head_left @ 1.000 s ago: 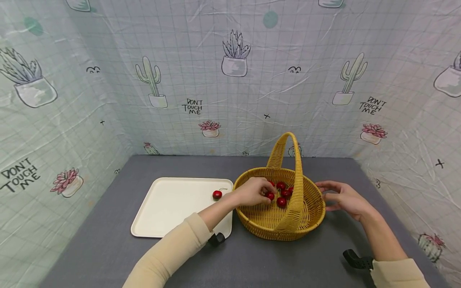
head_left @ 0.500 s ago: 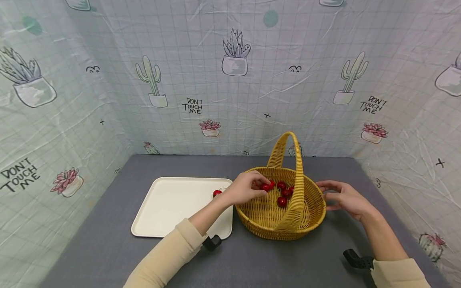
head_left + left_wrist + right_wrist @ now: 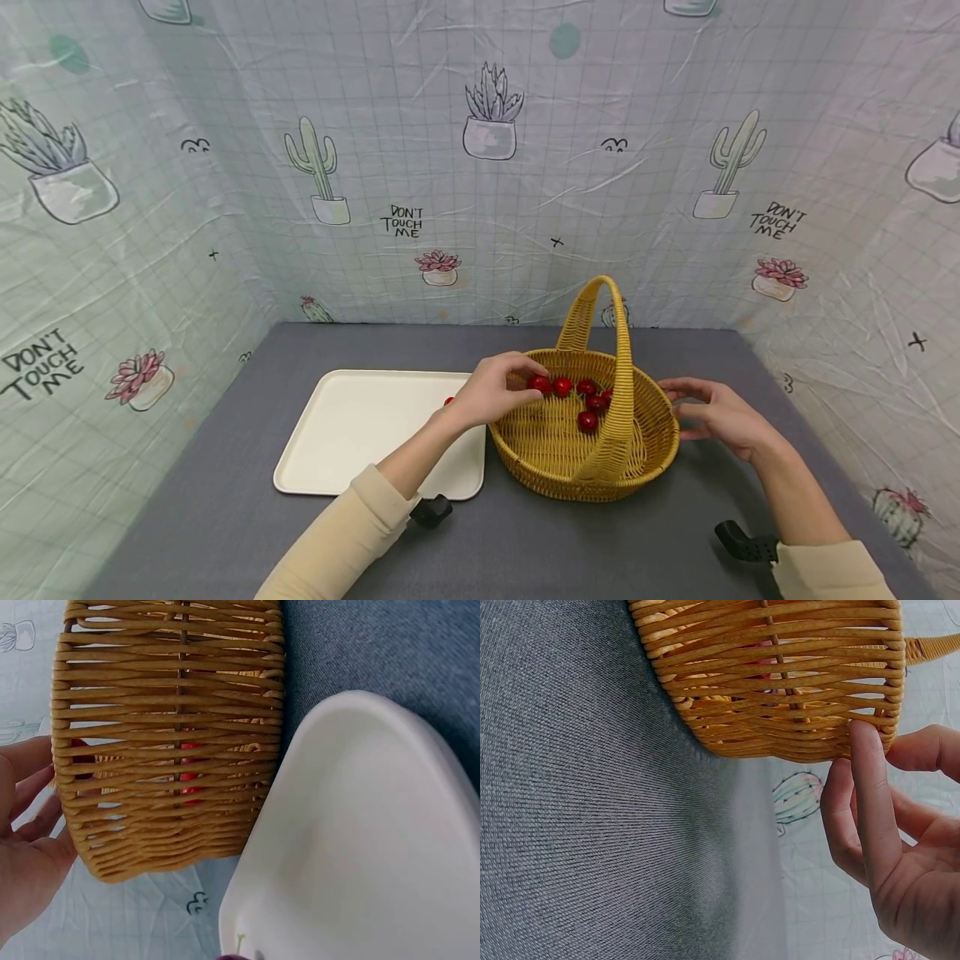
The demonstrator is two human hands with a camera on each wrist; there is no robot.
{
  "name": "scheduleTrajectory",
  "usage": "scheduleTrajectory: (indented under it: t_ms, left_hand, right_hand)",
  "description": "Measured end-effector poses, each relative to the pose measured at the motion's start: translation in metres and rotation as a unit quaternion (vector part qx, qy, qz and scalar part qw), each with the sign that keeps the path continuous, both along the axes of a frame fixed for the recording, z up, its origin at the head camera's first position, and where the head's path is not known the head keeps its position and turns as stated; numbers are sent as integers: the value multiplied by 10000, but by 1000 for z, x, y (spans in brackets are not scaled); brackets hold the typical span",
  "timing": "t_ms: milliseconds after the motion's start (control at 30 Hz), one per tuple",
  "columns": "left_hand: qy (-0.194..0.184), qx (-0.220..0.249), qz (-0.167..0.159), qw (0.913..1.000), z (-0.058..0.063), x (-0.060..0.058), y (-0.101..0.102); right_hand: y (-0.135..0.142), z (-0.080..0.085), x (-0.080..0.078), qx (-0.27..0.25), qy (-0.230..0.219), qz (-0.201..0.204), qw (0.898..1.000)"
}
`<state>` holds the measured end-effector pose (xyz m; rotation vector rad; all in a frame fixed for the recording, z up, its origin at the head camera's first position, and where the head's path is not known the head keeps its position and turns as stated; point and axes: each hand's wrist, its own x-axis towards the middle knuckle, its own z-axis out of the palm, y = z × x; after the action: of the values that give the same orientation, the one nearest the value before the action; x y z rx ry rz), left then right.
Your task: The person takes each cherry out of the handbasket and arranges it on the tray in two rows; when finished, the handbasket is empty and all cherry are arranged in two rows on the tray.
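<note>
My left hand (image 3: 495,389) is over the left side of a yellow wicker basket (image 3: 555,454), pinching a red cherry (image 3: 539,384) between thumb and fingers. Just right of it, several other cherries (image 3: 587,422) lie inside the basket. In the left wrist view the woven wall partly hides the held cherry (image 3: 85,759). With lightly bent fingers, my right hand (image 3: 720,417) touches the basket's right side at the rim; one fingertip (image 3: 864,735) rests against the outer weave. Another cherry (image 3: 448,401) on the white tray (image 3: 360,429) is mostly hidden behind the left hand.
The tray lies flat left of the basket, close to its wall. The basket's tall handle (image 3: 622,358) arches over its middle. Dark grey cloth covers the table (image 3: 525,550), and a cactus-print curtain (image 3: 555,192) hangs around the back and sides. Both wrists carry black mounts (image 3: 431,512).
My left hand has moved left and slightly back inside the basket, bringing the cherry away from the others toward the left rim. The right hand has stayed at the basket's side.
</note>
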<state>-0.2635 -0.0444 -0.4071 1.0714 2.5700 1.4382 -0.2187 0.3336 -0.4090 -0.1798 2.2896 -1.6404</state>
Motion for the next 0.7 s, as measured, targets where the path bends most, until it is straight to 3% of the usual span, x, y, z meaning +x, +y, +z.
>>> scheduleTrajectory:
  t_ms: [500, 700]
  left_hand:
    - [-90, 406, 363, 9985, -8, 11, -32]
    - [-123, 542, 347, 9979, -9, 16, -44]
  right_hand:
    - [1, -2, -2, -15, -23, -7, 10000]
    - [2, -3, -2, -71, -16, 21, 10000]
